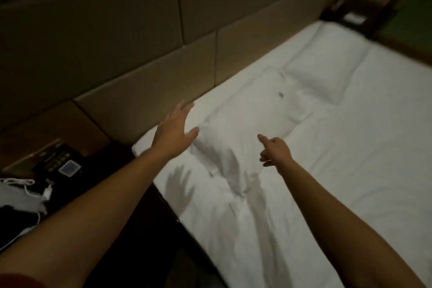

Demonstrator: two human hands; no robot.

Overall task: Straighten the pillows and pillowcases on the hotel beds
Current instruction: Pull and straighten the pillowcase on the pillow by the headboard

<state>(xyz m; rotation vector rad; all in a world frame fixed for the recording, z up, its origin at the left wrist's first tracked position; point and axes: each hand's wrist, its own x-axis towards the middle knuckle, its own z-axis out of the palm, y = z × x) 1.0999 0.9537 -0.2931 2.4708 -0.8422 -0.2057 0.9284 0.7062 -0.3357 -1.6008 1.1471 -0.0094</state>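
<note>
Left hand (174, 130) flat-fingered beside near pillow (245, 128) — white, creased, right hand (275, 151) loosely curled, holding nothing

White pillows (243, 124) on a white bed (350, 170); beige panelled headboard (117, 42); dark nightstand (93, 170).
</note>
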